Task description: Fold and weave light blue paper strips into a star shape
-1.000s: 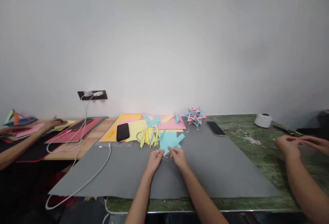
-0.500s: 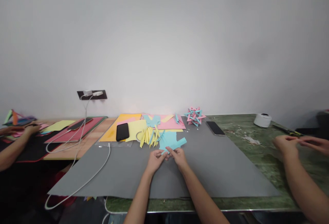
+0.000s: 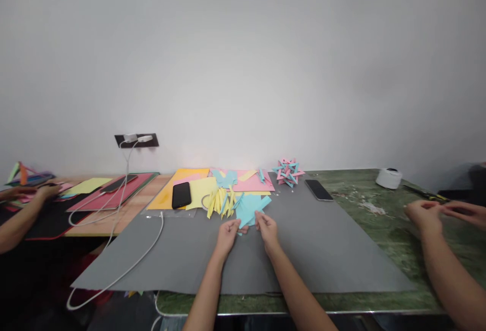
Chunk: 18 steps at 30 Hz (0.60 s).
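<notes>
Between my two hands a light blue folded paper strip (image 3: 265, 202) slants up to the right, in front of a larger blue paper sheet (image 3: 245, 204). My left hand (image 3: 228, 236) is closed in a pinch near the strip's lower end. My right hand (image 3: 267, 229) pinches the strip on its right side. Fingertips hide part of the lower end. Just beyond my left hand lies a pile of folded yellow paper strips (image 3: 217, 202), with a few thin blue pieces beside it.
A pink and blue paper star ball (image 3: 287, 171) stands near the wall. Black phones lie at the left (image 3: 181, 195) and right (image 3: 319, 190) of the grey mat (image 3: 322, 255). A white cable (image 3: 142, 257) crosses its left side. Other people's hands (image 3: 425, 214) work at both sides.
My hands have moved slightly apart, my right hand further up along the strip. The blue strip has tilted more steeply and its far end sits a little higher.
</notes>
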Each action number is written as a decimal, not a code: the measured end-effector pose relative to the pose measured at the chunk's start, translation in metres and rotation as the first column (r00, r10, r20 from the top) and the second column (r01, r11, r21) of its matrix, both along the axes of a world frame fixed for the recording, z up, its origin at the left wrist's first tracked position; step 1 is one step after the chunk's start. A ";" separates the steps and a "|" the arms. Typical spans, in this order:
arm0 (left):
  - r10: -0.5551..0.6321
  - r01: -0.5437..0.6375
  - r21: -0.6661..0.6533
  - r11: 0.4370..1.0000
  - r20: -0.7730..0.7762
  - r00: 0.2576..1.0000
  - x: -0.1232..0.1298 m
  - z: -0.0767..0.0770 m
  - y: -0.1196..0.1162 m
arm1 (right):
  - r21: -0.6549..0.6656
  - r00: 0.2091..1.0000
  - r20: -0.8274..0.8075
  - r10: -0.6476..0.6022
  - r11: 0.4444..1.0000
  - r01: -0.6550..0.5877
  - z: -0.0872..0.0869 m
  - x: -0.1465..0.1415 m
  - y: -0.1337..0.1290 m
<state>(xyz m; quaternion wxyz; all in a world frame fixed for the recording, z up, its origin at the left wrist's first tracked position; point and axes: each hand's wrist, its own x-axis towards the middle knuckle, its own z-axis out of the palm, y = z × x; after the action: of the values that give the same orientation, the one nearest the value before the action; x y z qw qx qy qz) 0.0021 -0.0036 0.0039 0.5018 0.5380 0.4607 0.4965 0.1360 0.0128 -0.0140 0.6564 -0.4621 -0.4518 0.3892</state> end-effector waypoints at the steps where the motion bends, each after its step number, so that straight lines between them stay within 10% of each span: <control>1: 0.025 -0.025 0.003 1.000 0.004 1.000 0.000 -0.001 0.001 | 0.015 0.994 0.009 -0.109 0.994 0.109 0.001 0.001 -0.002; 4: 0.032 -0.033 0.021 0.999 0.023 0.999 -0.001 -0.003 0.003 | 0.171 0.893 0.184 -0.410 0.908 0.382 0.008 0.001 -0.011; 10: 0.012 -0.016 0.098 0.995 0.047 0.999 -0.003 -0.007 0.005 | 0.421 0.604 0.744 -0.284 0.902 -0.094 0.021 -0.011 -0.030; 18: 0.053 -0.056 0.116 0.992 0.027 0.998 -0.003 -0.009 0.005 | 0.393 0.539 0.797 -0.273 0.912 -0.120 0.014 -0.011 -0.024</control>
<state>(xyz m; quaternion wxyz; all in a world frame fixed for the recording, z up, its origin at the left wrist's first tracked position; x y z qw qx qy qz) -0.0007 0.0019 -0.0049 0.4612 0.5476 0.4392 0.5427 0.1245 -0.0113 -0.0001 0.4562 -0.4657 -0.7582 -0.0111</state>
